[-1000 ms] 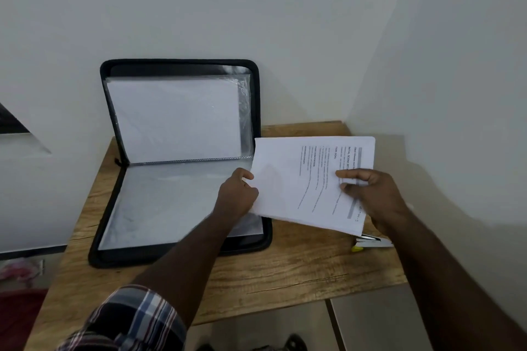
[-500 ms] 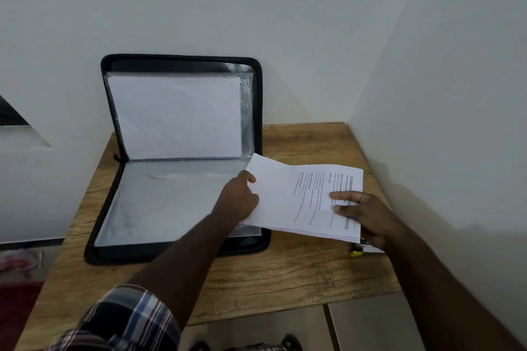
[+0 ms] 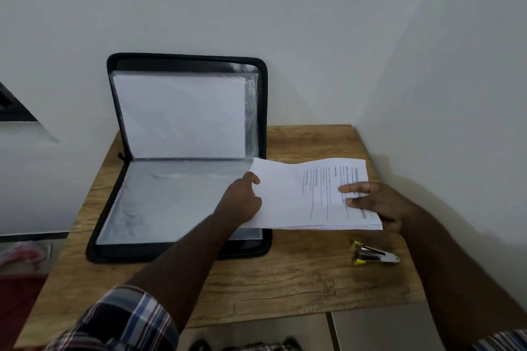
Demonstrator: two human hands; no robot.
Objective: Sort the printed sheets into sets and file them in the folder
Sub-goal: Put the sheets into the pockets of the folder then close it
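A black zip folder [image 3: 182,253] lies open on the wooden table [image 3: 285,282], its upper half leaning on the wall with white paper in a clear sleeve [image 3: 179,114]. Its lower half lies flat with another plastic sleeve [image 3: 171,196]. A stack of printed sheets [image 3: 296,196] hangs low over the folder's right edge and the table. My left hand [image 3: 242,202] grips the stack's left edge. My right hand [image 3: 373,202] pinches its right end, thumb on top.
A small silver and yellow stapler [image 3: 373,256] lies on the table in front of my right hand. White walls close the table in at the back and on the right. The table's front edge runs near my forearms.
Both hands have lowered the stack of sheets toward the table and flattened it. The stapler, hidden under the sheets before, now shows.
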